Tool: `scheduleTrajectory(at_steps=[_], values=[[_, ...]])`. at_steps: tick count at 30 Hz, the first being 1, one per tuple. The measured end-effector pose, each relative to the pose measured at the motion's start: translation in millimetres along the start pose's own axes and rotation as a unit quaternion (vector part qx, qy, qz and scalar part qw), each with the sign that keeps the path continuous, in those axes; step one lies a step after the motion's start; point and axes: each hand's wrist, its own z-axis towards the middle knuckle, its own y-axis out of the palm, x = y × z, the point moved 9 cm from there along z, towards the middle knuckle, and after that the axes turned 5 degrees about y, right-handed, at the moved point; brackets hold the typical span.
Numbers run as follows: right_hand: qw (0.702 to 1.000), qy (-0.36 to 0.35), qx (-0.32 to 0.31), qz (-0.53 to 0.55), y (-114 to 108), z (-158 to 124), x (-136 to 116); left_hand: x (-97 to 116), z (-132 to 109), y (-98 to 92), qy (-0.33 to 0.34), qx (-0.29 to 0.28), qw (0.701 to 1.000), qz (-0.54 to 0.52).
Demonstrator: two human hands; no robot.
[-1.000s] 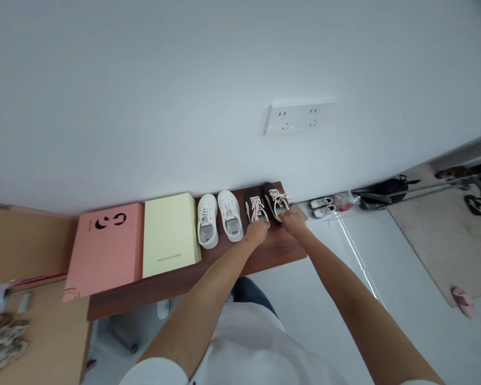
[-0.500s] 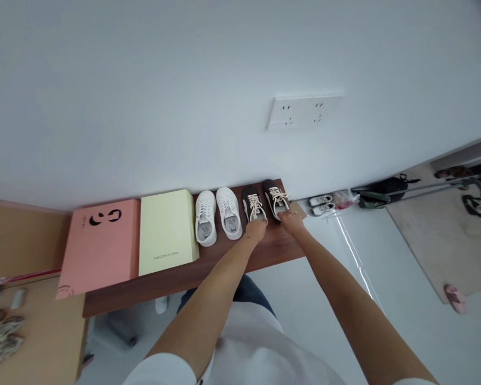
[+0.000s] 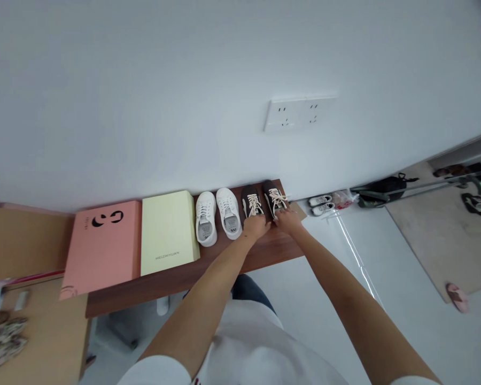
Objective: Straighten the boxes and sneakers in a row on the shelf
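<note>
Two black sneakers with cream laces stand side by side at the right end of a brown wooden shelf (image 3: 270,253), toes toward the wall. My left hand (image 3: 257,226) is closed over the heel of the left black sneaker (image 3: 251,198), covering its opening. Around the heel of the right black sneaker (image 3: 274,193) my right hand (image 3: 287,221) is closed too. The fingertips of both hands are partly hidden. Just left of them sits a pair of white sneakers, a right one (image 3: 228,207) and a left one (image 3: 206,214), untouched.
A pale yellow box (image 3: 168,230) and a pink box (image 3: 104,251) lie left of the shoes. The wall behind carries a socket plate (image 3: 300,113). On the floor to the right are grey-white shoes (image 3: 321,205), a plastic bag (image 3: 343,199) and a pink slipper (image 3: 457,297).
My left hand has moved forward over its black sneaker's heel and hides more of the opening. My right hand has shifted slightly left. The shoes look almost unmoved.
</note>
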Motion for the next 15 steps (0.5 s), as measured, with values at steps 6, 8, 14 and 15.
scheduleTrajectory(at_steps=[6, 8, 14, 15], values=[[0.999, 0.008, 0.038, 0.022, -32, -11, -5, -5, -17, -31.4, -0.003, 0.06, 0.998, -0.007], [0.998, 0.013, 0.045, 0.029, -39, -16, -6, -11, -26, -40.4, -0.009, 0.074, 0.997, 0.001], [0.997, 0.03, 0.057, 0.045, -50, -34, -16, -36, -69, -54.9, -0.037, 0.111, 0.993, -0.017], [0.997, 0.033, 0.056, 0.051, -48, -38, -19, -42, -80, -52.6, -0.041, 0.112, 0.992, -0.026]])
